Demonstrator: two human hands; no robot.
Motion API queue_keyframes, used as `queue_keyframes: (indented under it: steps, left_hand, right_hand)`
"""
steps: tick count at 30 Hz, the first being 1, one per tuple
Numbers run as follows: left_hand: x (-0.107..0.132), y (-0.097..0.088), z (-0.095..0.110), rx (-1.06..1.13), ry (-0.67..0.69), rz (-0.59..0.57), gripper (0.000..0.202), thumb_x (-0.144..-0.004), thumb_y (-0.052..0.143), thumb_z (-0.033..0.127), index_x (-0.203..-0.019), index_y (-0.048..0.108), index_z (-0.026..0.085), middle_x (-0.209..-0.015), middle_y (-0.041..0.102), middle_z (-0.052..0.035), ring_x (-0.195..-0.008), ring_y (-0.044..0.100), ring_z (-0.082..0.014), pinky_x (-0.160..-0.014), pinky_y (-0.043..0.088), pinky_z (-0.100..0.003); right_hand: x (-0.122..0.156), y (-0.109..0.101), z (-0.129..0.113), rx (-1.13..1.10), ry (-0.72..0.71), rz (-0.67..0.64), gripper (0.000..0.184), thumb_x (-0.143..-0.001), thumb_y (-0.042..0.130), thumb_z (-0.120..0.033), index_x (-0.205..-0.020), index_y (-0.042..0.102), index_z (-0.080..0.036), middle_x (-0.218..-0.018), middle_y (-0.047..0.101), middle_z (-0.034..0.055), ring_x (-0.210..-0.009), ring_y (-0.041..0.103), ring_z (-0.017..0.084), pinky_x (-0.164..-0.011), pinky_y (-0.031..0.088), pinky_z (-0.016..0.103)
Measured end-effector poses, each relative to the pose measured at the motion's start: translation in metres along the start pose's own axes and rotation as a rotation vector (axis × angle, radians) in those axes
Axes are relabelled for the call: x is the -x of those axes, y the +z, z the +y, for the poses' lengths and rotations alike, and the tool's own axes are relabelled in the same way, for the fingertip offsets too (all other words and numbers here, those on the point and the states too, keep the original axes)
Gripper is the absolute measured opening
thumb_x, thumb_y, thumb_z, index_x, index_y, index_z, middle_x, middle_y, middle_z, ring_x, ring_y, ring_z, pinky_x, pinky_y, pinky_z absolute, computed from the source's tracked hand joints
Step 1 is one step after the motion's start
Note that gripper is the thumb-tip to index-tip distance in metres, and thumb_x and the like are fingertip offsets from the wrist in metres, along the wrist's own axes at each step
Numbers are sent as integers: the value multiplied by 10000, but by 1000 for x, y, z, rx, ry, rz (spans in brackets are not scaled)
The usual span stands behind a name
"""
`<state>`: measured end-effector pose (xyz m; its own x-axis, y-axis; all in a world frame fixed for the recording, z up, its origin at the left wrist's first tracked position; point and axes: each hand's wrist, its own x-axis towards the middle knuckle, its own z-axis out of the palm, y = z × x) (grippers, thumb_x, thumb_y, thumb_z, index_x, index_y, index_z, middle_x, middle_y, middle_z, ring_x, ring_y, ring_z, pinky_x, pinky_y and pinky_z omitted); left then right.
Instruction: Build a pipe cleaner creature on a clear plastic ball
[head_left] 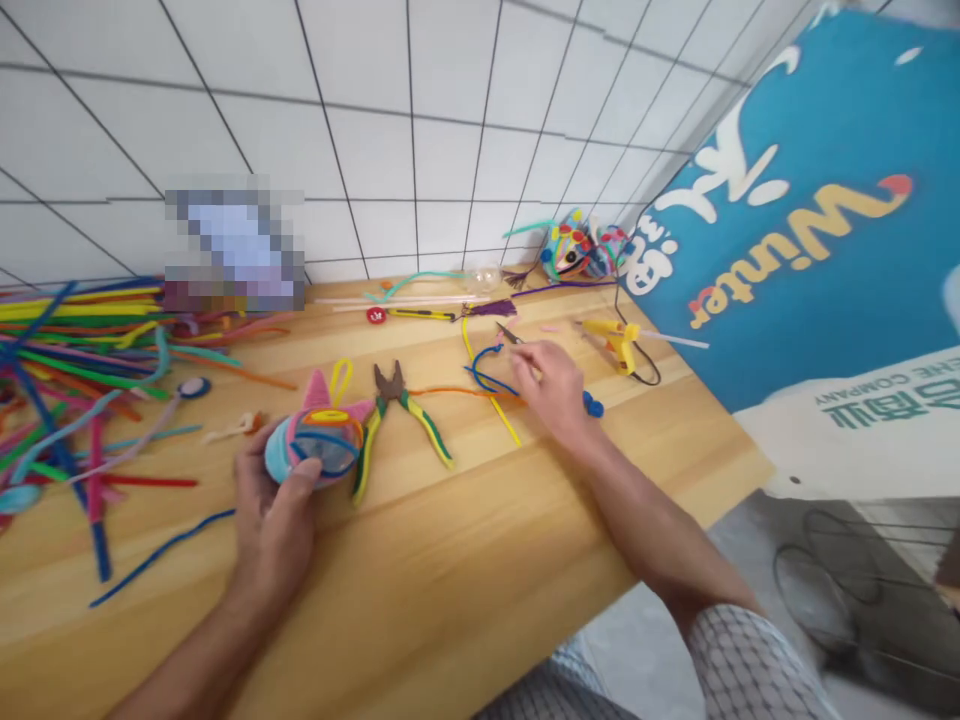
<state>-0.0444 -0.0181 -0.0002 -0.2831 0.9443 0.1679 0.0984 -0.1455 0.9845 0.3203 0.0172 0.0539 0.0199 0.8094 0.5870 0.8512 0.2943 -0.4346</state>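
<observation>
My left hand (274, 510) is closed round a small round craft piece (319, 440) wrapped in pink, blue and yellow pipe cleaners, resting on the wooden table (465, 560). My right hand (553, 385) reaches out over the table and is closed on a pair of scissors (511, 338), with its blue handles partly under the palm. A blue pipe cleaner (487, 375) and a yellow one (491, 395) lie by that hand. Pliers with yellow-green handles (397, 415) lie between my two hands.
A heap of coloured pipe cleaners (67, 370) covers the table's left side. A yellow glue gun (616, 340) lies at the right, near the table's edge. A colourful craft figure (577, 248) stands at the tiled wall. A blue poster (810, 220) leans at right.
</observation>
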Motion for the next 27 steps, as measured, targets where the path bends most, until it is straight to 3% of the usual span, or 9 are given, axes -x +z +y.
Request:
queue_keyframes:
  steps: [4, 7, 11, 16, 20, 23, 27]
  left_hand:
    - [-10, 5, 22, 265, -168, 134, 628, -650, 914, 354, -1226, 676, 279, -1116, 728, 30, -984, 656, -176, -914, 542, -281]
    - [-19, 1, 35, 253, -85, 123, 616, -647, 891, 341, -1212, 655, 268, -1094, 721, 32, -964, 640, -174, -898, 522, -284]
    - [-27, -1, 38, 123, 68, 33, 610, -727, 888, 398, -1268, 641, 264, -1129, 715, 16, -976, 645, -187, -876, 540, -294]
    - [-17, 6, 27, 15, 84, -112, 632, -848, 910, 456, -1370, 615, 257, -1233, 722, -27, -1065, 701, -226, -946, 620, -346]
    - [-12, 7, 14, 55, 58, -115, 651, -865, 892, 511, -1385, 609, 240, -1241, 704, -59, -1067, 716, -248, -963, 646, -378]
    - [-13, 6, 8, 53, 54, -126, 708, -843, 888, 530, -1417, 600, 232, -1310, 691, -88, -1151, 723, -273, -1042, 644, -418]
    - [-14, 10, 8, 68, 37, -171, 714, -871, 841, 531, -1466, 581, 234, -1408, 679, -118, -1276, 720, -306, -1179, 597, -492]
  right_hand:
    - [-39, -40, 27, 153, 340, -110, 260, -1057, 623, -300, -1106, 860, -205, -1130, 896, 113, -1043, 805, 271, -974, 613, 398]
    - [-38, -57, 25, 323, 421, -347, 252, -1042, 670, -344, -1070, 885, -215, -1099, 905, 102, -1041, 809, 273, -916, 582, 358]
    - [-12, -54, 5, 501, 521, -653, 355, -1112, 653, -477, -1124, 883, -206, -1210, 900, 159, -1161, 834, 321, -921, 579, 354]
    - [-1, -40, -8, 534, 570, -696, 482, -1140, 632, -517, -1396, 778, -135, -1420, 824, 246, -1302, 809, 371, -999, 604, 393]
    - [-9, -37, -8, 586, 567, -711, 517, -1151, 608, -502, -1448, 746, -103, -1500, 771, 268, -1356, 777, 367, -1034, 587, 386]
    - [-13, -39, -8, 619, 552, -775, 401, -1160, 559, -377, -1333, 817, -122, -1424, 813, 236, -1279, 799, 321, -962, 559, 339]
    - [-20, -45, -9, 625, 515, -882, 346, -1128, 566, -270, -1050, 882, -150, -1173, 883, 180, -1086, 821, 270, -814, 489, 303]
